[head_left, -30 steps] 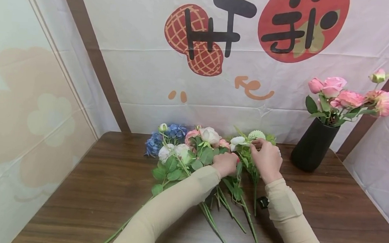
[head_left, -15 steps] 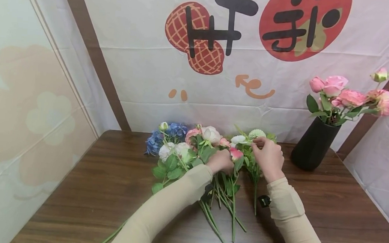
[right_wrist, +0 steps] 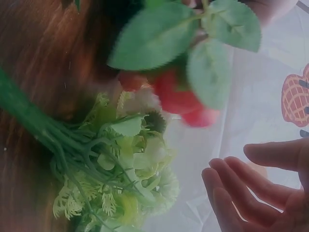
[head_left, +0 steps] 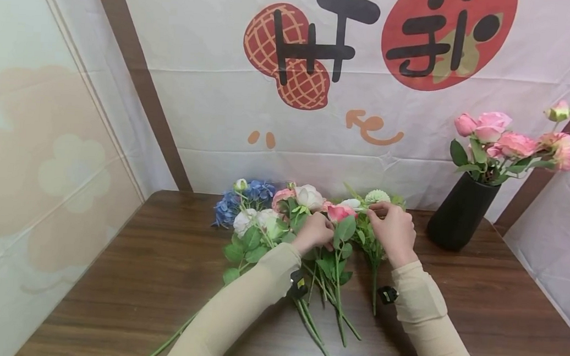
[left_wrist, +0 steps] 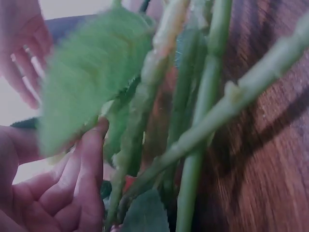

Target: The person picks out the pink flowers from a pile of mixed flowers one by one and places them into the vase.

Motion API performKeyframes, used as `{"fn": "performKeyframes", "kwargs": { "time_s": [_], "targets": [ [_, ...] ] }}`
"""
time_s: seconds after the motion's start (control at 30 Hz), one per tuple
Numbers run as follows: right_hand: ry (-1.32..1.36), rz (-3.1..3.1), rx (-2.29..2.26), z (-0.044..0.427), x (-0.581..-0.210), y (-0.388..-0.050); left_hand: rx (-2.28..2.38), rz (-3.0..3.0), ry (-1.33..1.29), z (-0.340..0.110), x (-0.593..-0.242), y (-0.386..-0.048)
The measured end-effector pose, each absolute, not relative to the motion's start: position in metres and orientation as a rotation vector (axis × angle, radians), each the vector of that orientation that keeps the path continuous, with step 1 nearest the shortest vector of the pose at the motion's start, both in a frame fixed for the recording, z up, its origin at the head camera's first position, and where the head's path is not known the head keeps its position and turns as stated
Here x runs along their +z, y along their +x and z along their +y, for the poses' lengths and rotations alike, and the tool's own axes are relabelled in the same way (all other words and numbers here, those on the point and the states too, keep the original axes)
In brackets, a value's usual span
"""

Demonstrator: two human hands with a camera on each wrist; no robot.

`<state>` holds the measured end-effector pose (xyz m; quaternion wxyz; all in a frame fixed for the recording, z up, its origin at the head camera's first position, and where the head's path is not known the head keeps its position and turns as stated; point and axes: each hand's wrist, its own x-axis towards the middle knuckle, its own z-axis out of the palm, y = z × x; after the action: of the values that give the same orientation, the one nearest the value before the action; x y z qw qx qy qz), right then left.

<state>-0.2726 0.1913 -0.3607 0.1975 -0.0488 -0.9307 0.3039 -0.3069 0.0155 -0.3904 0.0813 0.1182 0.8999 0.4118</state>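
While its stem (head_left: 338, 297) is pointing its lower end toward the person and slightly rightward, the red-pink rose (head_left: 341, 213) is stretching lengthwise away, its bloom showing just beyond the left hand (head_left: 315, 232), the nearer of the two. That hand is sitting left of the stem, close below the bloom, and is pinching the rose among its leaves; a broad leaf (left_wrist: 94, 77) is hiding the exact contact. Its forearm is slanting in from the lower left, the back of the hand facing up. Across the rose, the right hand (head_left: 394, 231) is hovering near, its forearm reaching from the lower right; its fingers are bending softly, the thumb standing apart, gripping nothing visible. Just left of that hand, a bunch of greenery (head_left: 373, 247) is lying with its stalk toward the person. Farther off, at the back right, a black vase (head_left: 461, 212) of pink flowers (head_left: 513, 144) is standing well apart from the rose.
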Motion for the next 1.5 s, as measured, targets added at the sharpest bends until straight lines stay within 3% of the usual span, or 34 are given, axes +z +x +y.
{"fn": "performKeyframes", "kwargs": {
  "time_s": [0.53, 1.5],
  "targets": [
    [-0.029, -2.57, 0.906, 0.18, -0.354, -0.271, 1.601, 2.734, 0.247, -0.022, -0.368, -0.307],
    [0.193, -2.414, 1.038, 0.156, -0.322, -0.253, 2.146, 2.499, 0.152, -0.037, -0.328, -0.285]
  ]
}}
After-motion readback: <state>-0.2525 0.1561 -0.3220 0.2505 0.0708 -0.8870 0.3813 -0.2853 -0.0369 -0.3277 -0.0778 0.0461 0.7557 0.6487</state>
